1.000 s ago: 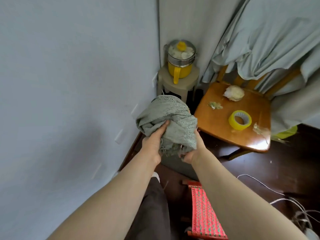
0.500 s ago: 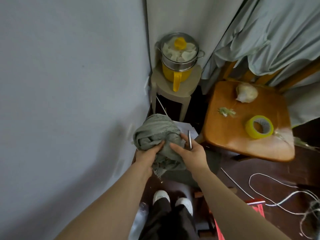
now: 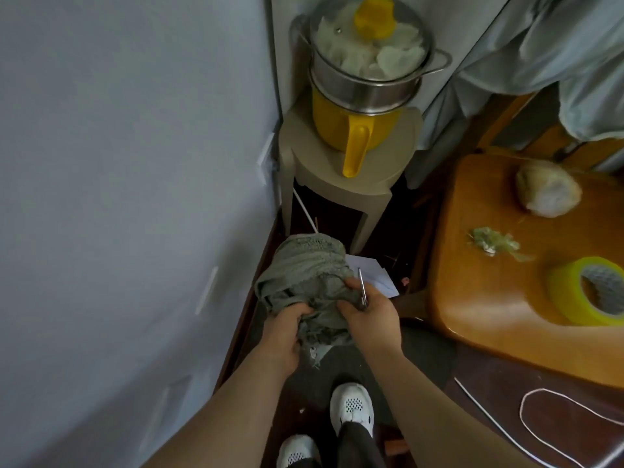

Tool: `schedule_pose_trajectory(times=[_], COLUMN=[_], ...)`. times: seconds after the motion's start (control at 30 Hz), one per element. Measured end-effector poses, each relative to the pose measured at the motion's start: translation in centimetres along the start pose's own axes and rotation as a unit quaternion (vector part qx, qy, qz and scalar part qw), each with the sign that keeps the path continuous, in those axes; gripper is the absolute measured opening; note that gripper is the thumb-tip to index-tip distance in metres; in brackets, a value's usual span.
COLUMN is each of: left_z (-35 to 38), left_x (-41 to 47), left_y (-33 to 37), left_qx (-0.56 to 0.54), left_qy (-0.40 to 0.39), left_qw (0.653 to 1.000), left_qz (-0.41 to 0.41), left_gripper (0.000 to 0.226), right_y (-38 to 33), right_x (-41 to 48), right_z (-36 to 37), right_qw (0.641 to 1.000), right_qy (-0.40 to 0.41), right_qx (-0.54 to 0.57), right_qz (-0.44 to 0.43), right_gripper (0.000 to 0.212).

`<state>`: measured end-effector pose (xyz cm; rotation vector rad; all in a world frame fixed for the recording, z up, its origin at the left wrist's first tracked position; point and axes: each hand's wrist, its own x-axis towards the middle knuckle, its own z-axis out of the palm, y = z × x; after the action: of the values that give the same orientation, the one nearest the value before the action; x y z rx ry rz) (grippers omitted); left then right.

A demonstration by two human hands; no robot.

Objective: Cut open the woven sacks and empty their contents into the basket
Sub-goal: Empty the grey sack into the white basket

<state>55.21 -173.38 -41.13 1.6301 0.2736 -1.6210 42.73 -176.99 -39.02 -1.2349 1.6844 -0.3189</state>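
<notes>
While the left hand [image 3: 282, 336] curls its fingers tight into the bunched grey-green woven sack [image 3: 304, 271], the right hand [image 3: 369, 315] grips a thin metal blade [image 3: 362, 288] in curled fingers, whose tips press the sack's opposite side. The sack's bulk bulges just beyond both sets of fingertips.

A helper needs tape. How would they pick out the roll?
Find the glossy brown wooden chair seat right of the beige plastic stool. At its near right edge lies the yellow-green tape roll, the only ring there, unlike the pale crumpled lump and green scraps.
</notes>
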Motion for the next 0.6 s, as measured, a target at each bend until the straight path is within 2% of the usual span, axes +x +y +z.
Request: schedule_pose_trajectory(times=[0.17,0.23,0.3,0.43,0.47,0.57,0.6], left_z=[-0.8,-1.1,-1.4,-2.5,-2.8,-3.5,-3.8], left_x=[8.6,11.6,14.7,20.5,21.8,24.6,25.2], left_y=[-1.2,-1.6,-1.9,-2.3,-2.5,-2.9,-3.1], left_qx=[-0.034,-0.039,-0.028,0.036,0.038,0.016,0.031], left_qy=[0.036,0.038,0.046,0.077,0.081,0.070,0.058], left_qw=[0.999,0.998,0.998,0.995,0.994,0.996,0.996], left_qz=[0.004,0.009,0.020,0.050,0.057,0.061,0.062], left_gripper=[0.039,0.043,0.050,0.084,0.084,0.064,0.068], right_y=[3.5,4.4,5.2,6.6,7.1,8.5,9.0], right_x=[7.7,10.4,12.9,16.8,17.5,19.3,19.6], right_z=[3.6,5.3,7.1,10.8,11.6,13.7,14.1], right_qw=[0.986,0.979,0.976,0.977,0.975,0.969,0.963], right_qy=[-0.017,-0.036,-0.051,-0.079,-0.092,-0.172,-0.199], right_qx=[-0.159,-0.193,-0.199,-0.182,-0.188,-0.174,-0.179], right_qz=[-0.047,-0.052,-0.066,-0.081,-0.078,-0.044,-0.030], right_gripper=[0.036,0.043,0.047,0.048,0.048,0.047,0.047])
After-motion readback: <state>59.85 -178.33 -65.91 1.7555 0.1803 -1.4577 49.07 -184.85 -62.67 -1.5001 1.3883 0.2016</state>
